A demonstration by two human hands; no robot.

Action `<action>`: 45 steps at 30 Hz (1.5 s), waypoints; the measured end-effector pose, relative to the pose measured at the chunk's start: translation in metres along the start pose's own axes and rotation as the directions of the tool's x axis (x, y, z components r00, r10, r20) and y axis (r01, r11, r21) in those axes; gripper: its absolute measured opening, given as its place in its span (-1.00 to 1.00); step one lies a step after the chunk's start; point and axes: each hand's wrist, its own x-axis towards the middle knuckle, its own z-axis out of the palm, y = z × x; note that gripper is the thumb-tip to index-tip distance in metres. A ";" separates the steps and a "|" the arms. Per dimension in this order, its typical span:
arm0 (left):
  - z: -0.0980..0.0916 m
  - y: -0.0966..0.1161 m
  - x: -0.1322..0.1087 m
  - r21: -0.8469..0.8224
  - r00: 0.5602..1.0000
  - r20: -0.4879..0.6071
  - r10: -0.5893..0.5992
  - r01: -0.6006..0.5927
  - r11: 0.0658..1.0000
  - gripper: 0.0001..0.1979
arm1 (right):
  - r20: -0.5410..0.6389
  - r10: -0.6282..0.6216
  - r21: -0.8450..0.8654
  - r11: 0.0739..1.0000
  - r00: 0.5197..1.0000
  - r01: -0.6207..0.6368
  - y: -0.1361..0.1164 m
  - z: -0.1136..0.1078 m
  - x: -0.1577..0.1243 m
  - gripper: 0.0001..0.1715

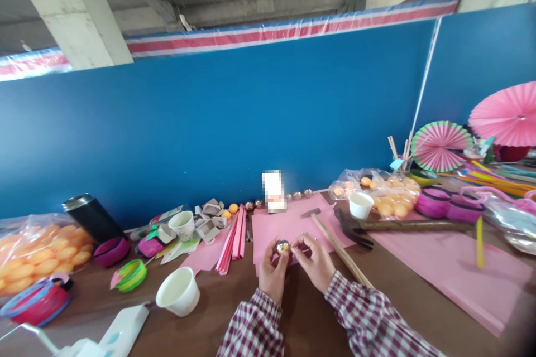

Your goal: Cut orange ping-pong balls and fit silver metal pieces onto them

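Note:
My left hand is closed around a small shiny metal ball, held up between thumb and fingers over the table. Close by on the right, my right hand is pinched with its fingertips near the ball. Anything between those fingertips is too small to make out. Under and behind both hands lies a pink paper sheet. A hammer with a light wooden handle rests just beyond my right hand. More metal balls sit in a row at the sheet's far edge, beside a blurred-out white object.
White paper cups stand left and right. A dark claw hammer lies at right. Bags of orange balls occupy both sides. Folded pink strips, a black flask and paper fans line the blue partition.

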 end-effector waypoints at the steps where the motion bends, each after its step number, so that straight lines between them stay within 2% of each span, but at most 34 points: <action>1: 0.000 0.000 0.000 -0.002 1.000 -0.005 0.004 -0.004 1.000 -0.51 | 0.000 0.003 0.003 1.000 1.000 -0.003 0.000 0.000 0.000 -0.87; 7: -0.001 0.005 0.000 0.008 1.000 0.001 -0.019 0.019 1.000 -0.51 | 0.008 0.008 0.010 1.000 1.000 -0.009 -0.002 0.000 0.000 -0.86; 13: -0.002 0.001 0.002 -0.003 1.000 0.018 -0.014 0.014 1.000 -0.49 | -0.012 0.007 0.014 1.000 1.000 -0.006 -0.001 0.000 0.000 -0.84; 19: 0.001 0.004 0.000 -0.014 1.000 -0.021 -0.016 0.016 1.000 -0.49 | 0.003 0.000 0.009 1.000 1.000 0.000 0.002 0.001 0.000 -0.78; 24: 0.003 0.009 -0.003 -0.008 0.999 -0.046 -0.021 0.021 1.000 -0.48 | 0.010 -0.005 0.011 1.000 1.000 0.005 0.002 0.000 0.000 -0.78; 45: 0.004 0.010 -0.003 0.007 0.999 -0.048 0.006 -0.006 1.000 -0.49 | 0.040 -0.002 0.024 1.000 0.999 0.001 0.005 0.001 0.001 -0.83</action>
